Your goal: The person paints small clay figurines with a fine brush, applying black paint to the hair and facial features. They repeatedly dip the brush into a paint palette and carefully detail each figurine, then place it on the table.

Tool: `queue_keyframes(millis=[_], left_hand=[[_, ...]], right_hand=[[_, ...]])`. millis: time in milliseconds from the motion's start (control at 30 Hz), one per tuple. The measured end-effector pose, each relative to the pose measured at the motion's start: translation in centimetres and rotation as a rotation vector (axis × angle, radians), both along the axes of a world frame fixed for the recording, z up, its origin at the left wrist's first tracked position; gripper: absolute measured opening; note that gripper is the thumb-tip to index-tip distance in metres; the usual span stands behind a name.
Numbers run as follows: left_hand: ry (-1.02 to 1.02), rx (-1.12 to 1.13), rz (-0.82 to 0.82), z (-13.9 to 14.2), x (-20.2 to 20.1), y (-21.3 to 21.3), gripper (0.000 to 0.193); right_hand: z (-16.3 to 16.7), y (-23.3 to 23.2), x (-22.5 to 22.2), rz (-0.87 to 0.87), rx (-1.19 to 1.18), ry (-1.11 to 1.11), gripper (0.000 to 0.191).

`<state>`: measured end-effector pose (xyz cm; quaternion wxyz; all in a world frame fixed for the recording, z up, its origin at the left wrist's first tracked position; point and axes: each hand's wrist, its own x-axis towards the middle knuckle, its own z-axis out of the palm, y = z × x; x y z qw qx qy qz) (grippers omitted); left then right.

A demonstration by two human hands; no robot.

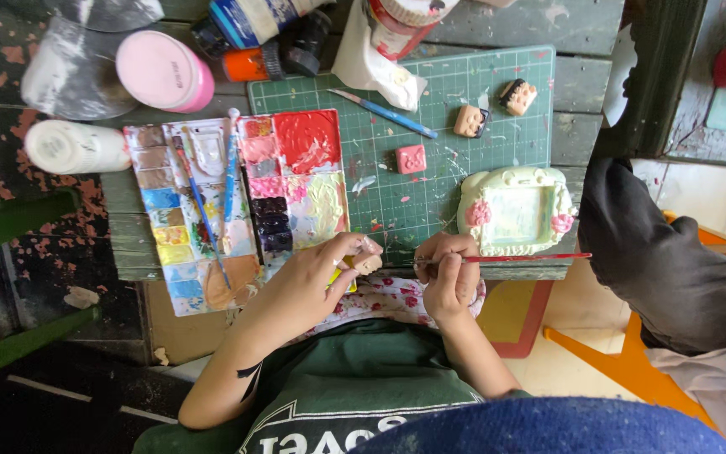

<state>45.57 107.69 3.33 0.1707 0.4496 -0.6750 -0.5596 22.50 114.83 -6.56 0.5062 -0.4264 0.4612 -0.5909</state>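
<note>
Your left hand (317, 273) is curled, its fingertips pinching a small tan clay piece (368, 263) at the near edge of the surface (577, 80), just over the bottom corner of the palette (237, 202). Your right hand (449, 277) is closed around a thin red brush (531, 257), held almost level, with its handle running out to the right under the frame (516, 210) and its tip pointing toward the clay piece; the two hands sit close together but apart. The frame is pale cream with a pink rose at each side, and it lies on the cutting mat (430, 143), right beside your right hand. Farther up the mat lie a pink square piece (411, 159), two small face-shaped pieces (470, 121) and (518, 97), and a blue brush (384, 113) lying at a slant. The palette holds red, pink, cream, dark purple, blue and yellow paint, with two more brushes resting across it. Beyond it stand a pink-lidded jar (165, 70), a white jar (77, 147) on its side, and several paint bottles (262, 38). To your right, another person's dark sleeve (674, 269) hangs near the corner of the surface.
</note>
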Motion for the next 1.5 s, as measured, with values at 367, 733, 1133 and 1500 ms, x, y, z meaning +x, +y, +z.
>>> queue_keyframes(millis=[367, 733, 1133, 1500], left_hand=[[-0.119, -0.126, -0.051, 0.3, -0.8, -0.3, 0.032], [-0.121, -0.163, -0.065, -0.2, -0.7, -0.1, 0.032], [-0.128, -0.239, -0.065, 0.4, -0.8, -0.4, 0.03], [-0.107, -0.24, -0.062, 0.3, -0.8, -0.3, 0.031]], right_hand=[[1.1, 0.0, -0.3, 0.116, 0.133, 0.069, 0.022], [1.9, -0.5, -0.1, 0.143, 0.159, 0.076, 0.024], [2.2, -0.7, 0.1, 0.146, 0.171, 0.096, 0.024], [2.5, -0.8, 0.2, 0.144, 0.164, 0.102, 0.025]])
